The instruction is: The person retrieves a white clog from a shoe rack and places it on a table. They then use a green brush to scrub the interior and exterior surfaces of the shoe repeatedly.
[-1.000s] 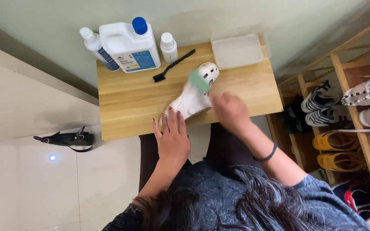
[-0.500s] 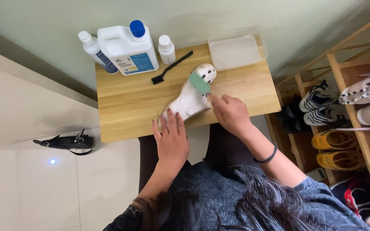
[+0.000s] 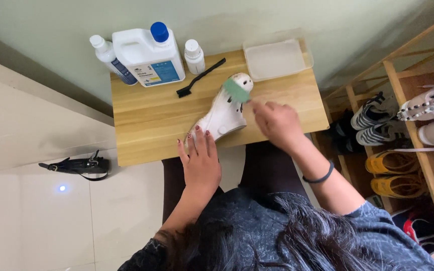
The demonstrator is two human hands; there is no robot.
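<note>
Looking down at the bench (image 3: 146,120), wood top, shoe rack (image 3: 408,130) to its right. I see a big white jug (image 3: 149,52) at the back left, a spray bottle (image 3: 107,57) beside it, and a small white bottle (image 3: 194,56) on the jug's other side. A clear tray (image 3: 277,59) sits at the back right. A white shoe (image 3: 222,113) lies diagonally mid-bench, toe toward the tray. My left hand (image 3: 201,160) lies flat on its near end, fingers spread, gripping nothing. My right hand (image 3: 277,123) has fingers clenched on a green brush (image 3: 237,90), which touches the shoe's far end. A black brush (image 3: 199,78) lies near the bottles. A black strap (image 3: 76,165) is on the floor.
</note>
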